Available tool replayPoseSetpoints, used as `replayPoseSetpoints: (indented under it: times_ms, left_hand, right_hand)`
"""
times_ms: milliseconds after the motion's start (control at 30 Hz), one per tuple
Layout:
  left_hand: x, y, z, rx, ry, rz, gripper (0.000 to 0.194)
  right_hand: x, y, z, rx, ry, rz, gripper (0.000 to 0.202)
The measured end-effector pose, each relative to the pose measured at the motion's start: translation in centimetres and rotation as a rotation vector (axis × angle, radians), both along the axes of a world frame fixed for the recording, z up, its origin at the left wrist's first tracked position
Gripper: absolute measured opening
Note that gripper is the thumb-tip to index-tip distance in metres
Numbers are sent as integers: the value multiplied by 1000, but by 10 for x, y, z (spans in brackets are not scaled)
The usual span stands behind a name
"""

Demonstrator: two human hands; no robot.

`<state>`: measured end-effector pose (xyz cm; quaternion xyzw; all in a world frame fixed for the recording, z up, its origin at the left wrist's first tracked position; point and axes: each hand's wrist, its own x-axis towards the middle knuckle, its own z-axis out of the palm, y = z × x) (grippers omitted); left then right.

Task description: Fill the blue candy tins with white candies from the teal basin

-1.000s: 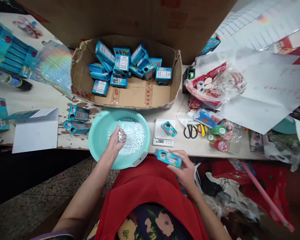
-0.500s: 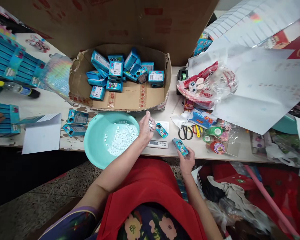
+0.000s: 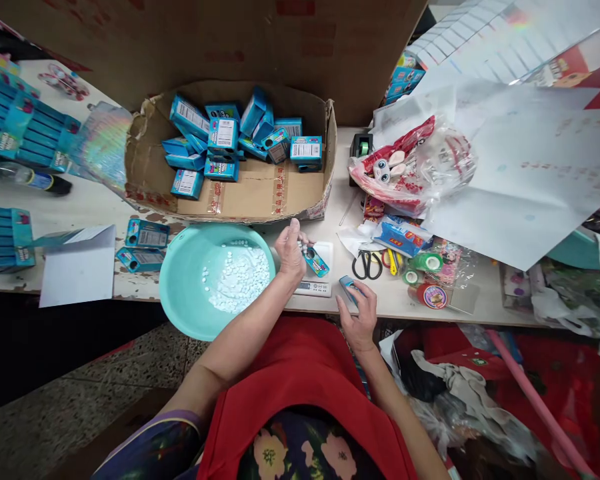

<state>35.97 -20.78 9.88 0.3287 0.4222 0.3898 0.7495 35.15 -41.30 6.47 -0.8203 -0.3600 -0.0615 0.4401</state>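
My left hand (image 3: 290, 253) is cupped closed around several small white candies (image 3: 303, 247), just above a small blue candy box (image 3: 317, 263) that lies on a white digital scale (image 3: 314, 287). To its left is a mint-green basin (image 3: 180, 293) with loose white candies (image 3: 243, 277) spread over its bottom. Near the table's front edge my right hand (image 3: 360, 320) grips another blue candy box (image 3: 349, 289) between thumb and fingers; the fingers cover much of it.
Behind the basin stands a cut-down cardboard box (image 3: 250, 208) with several blue boxes inside. Two blue boxes (image 3: 147, 233) lie left of the basin. Right of the scale are scissors (image 3: 367, 265), green tape (image 3: 434, 262) and a plastic bag (image 3: 445, 167).
My right hand has moved slightly left and turned over its box, hiding more of it. My left hand has tilted toward the box on the scale. The other person's hand at far left is gone.
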Motion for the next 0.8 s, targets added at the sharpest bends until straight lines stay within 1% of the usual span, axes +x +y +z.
replayPoseSetpoints:
  times_ms: [167, 433, 567, 700, 800]
  left_hand:
    - [0, -1, -1, 10, -16, -5, 57]
    - [-3, -2, -7, 64, -28, -13, 57]
    - [-1, 0, -8, 14, -2, -25, 57]
    - [-1, 4, -2, -44, -40, -34, 58]
    - [-15, 12, 8, -58, -99, -52, 58]
  right_hand:
    - [1, 11, 0, 18, 70, 10, 28]
    - [5, 8, -1, -1, 126, -3, 22]
    - [6, 8, -3, 2, 167, -15, 19]
    - [8, 7, -1, 4, 178, -44, 19]
    - [12, 3, 1, 1, 184, -66, 18]
